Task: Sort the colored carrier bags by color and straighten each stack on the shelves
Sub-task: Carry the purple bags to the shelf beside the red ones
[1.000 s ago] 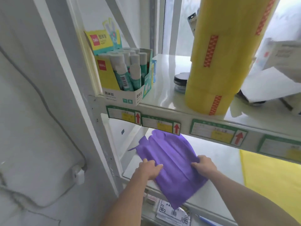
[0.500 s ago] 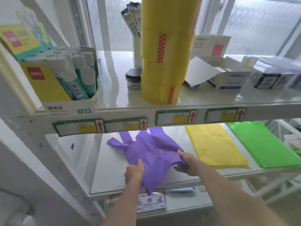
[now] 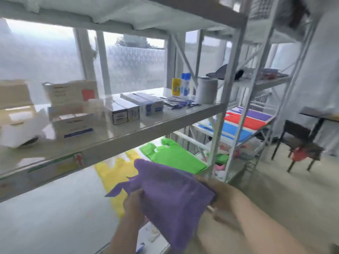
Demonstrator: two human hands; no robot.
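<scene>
A purple carrier bag is lifted off the lower shelf, held between both hands. My left hand grips its left edge near the handles; my right hand grips its right edge. Behind it on the same shelf lie a yellow bag stack and a green bag stack. On the neighbouring shelf unit to the right lie flat stacks of blue bags, red bags and purple bags. The frame is blurred by motion.
The upper shelf carries several cardboard boxes, small packs, a yellow bottle and a grey roll. A metal upright separates the two shelf units. A dark stool stands on the floor at right.
The view has swung right, revealing the second shelf unit. The purple bag has been lifted off the shelf and carried right, now in front of the yellow stack, still held by both hands.
</scene>
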